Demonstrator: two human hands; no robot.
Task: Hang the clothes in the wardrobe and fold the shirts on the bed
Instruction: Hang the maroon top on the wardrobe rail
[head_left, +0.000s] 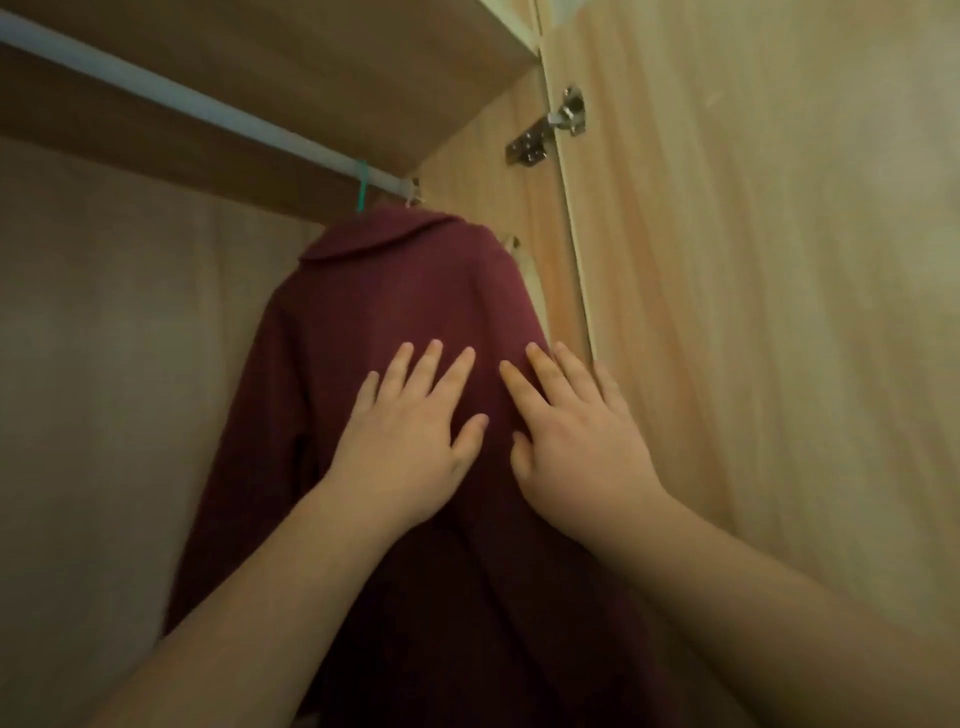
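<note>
Head view: maroon garment (395, 291) hangs below the rail (156, 87). Left grip (410, 436) and right grip (582, 447) press it flat, clasping nothing; folding likely awaits.

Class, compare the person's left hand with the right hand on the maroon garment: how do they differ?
The left hand lies near the middle of the maroon garment; the right hand lies by its right edge, beside the wardrobe wall. The left hand's fingers slant up-right; the right hand's slant up-left. Both rest flat with straight fingers.
</note>
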